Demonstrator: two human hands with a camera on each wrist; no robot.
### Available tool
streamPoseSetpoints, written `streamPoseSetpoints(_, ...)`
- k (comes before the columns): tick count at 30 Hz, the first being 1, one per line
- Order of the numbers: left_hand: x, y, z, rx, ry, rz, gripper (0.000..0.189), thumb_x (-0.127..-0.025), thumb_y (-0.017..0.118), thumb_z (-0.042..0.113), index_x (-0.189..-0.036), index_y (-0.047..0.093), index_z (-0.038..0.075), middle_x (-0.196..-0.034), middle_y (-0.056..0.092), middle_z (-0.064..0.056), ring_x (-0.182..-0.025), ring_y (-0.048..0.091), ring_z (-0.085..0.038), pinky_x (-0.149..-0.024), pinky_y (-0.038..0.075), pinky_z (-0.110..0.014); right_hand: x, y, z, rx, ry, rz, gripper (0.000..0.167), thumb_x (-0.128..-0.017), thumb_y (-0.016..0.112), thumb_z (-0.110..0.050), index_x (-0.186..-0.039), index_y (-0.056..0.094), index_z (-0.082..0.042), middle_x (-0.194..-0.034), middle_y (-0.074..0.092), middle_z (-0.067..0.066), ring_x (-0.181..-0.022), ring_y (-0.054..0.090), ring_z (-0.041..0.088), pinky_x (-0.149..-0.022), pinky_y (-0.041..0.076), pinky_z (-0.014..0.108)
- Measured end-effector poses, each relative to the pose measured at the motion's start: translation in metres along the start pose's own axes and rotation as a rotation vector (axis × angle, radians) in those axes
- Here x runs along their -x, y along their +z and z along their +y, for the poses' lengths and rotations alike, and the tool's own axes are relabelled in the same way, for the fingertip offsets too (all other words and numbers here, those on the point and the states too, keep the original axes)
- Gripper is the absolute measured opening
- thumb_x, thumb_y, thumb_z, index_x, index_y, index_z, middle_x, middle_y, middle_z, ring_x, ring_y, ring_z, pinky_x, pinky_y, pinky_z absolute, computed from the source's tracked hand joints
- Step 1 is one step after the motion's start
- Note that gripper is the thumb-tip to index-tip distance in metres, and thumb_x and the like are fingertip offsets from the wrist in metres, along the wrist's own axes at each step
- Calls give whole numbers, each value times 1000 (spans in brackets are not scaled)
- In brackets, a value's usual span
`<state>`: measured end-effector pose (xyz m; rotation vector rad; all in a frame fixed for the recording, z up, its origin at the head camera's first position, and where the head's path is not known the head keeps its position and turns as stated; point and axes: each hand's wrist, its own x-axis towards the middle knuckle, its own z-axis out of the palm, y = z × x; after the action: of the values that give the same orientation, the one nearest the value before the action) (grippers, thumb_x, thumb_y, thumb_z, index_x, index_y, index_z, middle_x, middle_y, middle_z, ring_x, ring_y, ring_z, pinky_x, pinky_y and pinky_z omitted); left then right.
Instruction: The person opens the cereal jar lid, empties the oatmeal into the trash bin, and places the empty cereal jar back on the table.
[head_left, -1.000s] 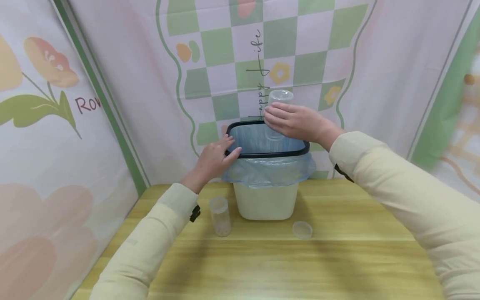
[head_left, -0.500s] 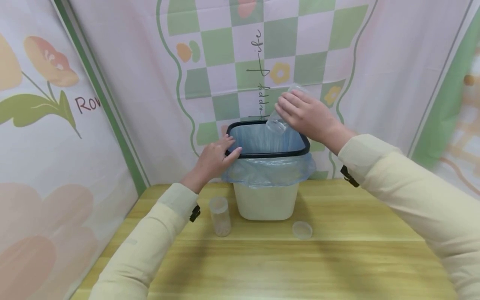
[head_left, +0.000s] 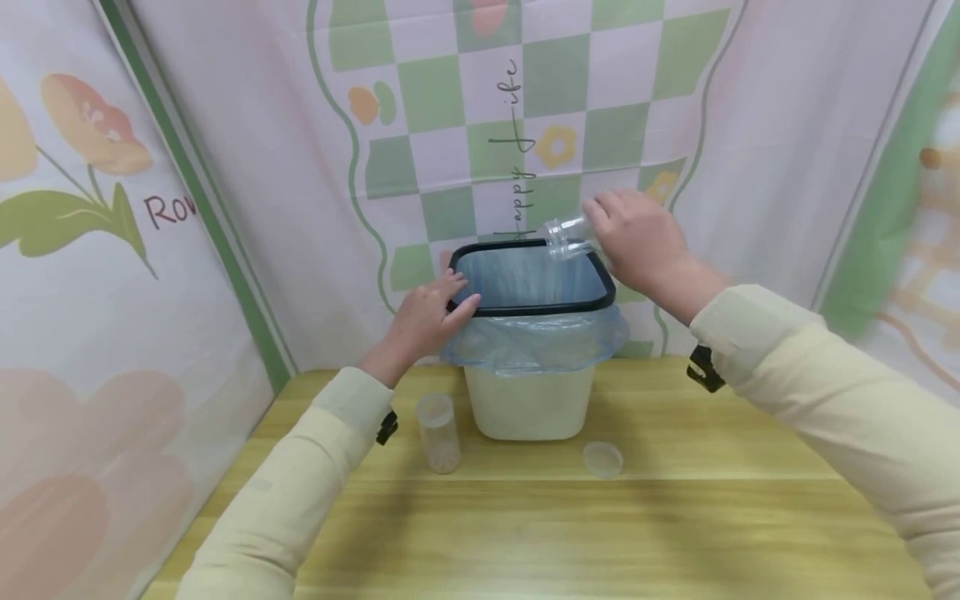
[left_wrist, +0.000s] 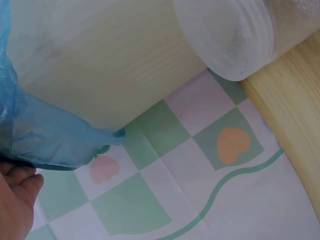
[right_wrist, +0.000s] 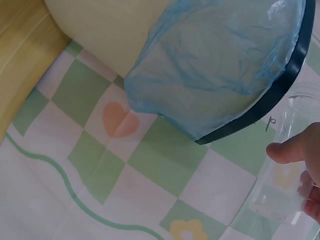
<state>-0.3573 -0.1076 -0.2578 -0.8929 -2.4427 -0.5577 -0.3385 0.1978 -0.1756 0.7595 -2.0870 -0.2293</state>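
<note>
My right hand [head_left: 637, 242] grips a clear, empty-looking plastic jar [head_left: 567, 238] above the back right corner of the bin. The jar lies nearly on its side, its uncapped mouth pointing left over the opening. In the right wrist view, my thumb and fingers wrap round the jar [right_wrist: 280, 180]. My left hand [head_left: 427, 321] rests on the left front corner of the bin's black rim [head_left: 540, 309], fingers spread and fairly straight. A blue bag lines the cream bin [head_left: 528, 404] and folds over its outside. The bin's bottom is hidden.
A second clear jar [head_left: 438, 433] with a translucent lid stands upright left of the bin, small pale bits at its base. A loose round lid [head_left: 602, 459] lies on the wooden table [head_left: 525, 533] to the right. A printed cloth [head_left: 435, 92] hangs close behind the bin.
My right hand has moved right and tipped the jar from upside down to nearly level. My left hand stays on the rim; the bin, second jar and lid have not moved.
</note>
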Motion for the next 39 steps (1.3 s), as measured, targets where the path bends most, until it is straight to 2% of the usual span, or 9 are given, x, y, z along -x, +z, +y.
streamPoseSetpoints(5,1,0,-2,-3,-7,-4,53,-101,46,40,-132,57,-2,-140,50,-18,-136,40,-27,-109,34,-42,5,-4,-1,-101,145,-32,45,-72,58,13,-117,56,16,-110,60,31,-97,59,46,-81,52,54)
streamPoseSetpoints(10,1,-1,-1,-4,-4,-4,53,-101,46,40,-132,57,-2,-139,51,-19,-135,40,-27,-109,35,-42,14,-10,-1,-197,299,-116,52,-74,72,0,-121,52,12,-114,58,30,-97,57,45,-76,50,57)
streamPoseSetpoints(12,1,-1,-1,-6,-2,-3,53,-101,46,40,-132,57,-2,-139,51,-19,-135,40,-27,-109,35,-42,18,-13,0,-236,350,-151,58,-76,76,-7,-125,50,12,-118,56,31,-101,55,46,-78,49,59)
streamPoseSetpoints(17,2,-1,-1,-7,1,3,53,-101,46,39,-132,57,-3,-139,51,-19,-135,41,-28,-108,35,-42,26,-17,2,-343,452,-202,66,-82,76,-15,-132,45,13,-126,51,33,-109,52,48,-88,44,60)
streamPoseSetpoints(25,1,-1,-1,-10,22,18,52,-101,47,38,-129,58,-5,-137,53,-20,-133,43,-29,-108,37,-43,45,-20,0,-461,548,-184,62,-82,78,-22,-125,49,11,-108,56,28,-92,52,41,-75,45,55)
streamPoseSetpoints(28,0,-1,-1,-11,26,22,52,-101,47,38,-129,59,-5,-136,53,-21,-133,43,-29,-107,37,-43,53,-19,0,-488,569,-182,53,-82,78,-26,-111,50,8,-94,51,22,-83,46,36,-68,40,46)
streamPoseSetpoints(31,0,-1,-1,-15,26,21,52,-101,47,38,-129,59,-5,-136,54,-21,-133,43,-29,-107,37,-43,62,-18,1,-515,589,-182,50,-84,77,-29,-104,47,5,-89,45,18,-80,40,32,-65,31,42)
streamPoseSetpoints(34,0,-1,0,-15,21,15,52,-101,47,38,-129,59,-5,-136,53,-20,-133,43,-29,-107,37,-43,70,-17,2,-543,612,-181,50,-84,75,-31,-104,47,6,-90,46,18,-80,40,32,-65,31,42)
streamPoseSetpoints(39,0,-1,0,-21,20,10,52,-102,47,37,-129,58,-5,-137,53,-20,-133,42,-28,-108,37,-42,83,-20,-1,-591,658,-219,52,-84,76,-30,-107,47,7,-97,50,22,-87,46,36,-71,39,46)
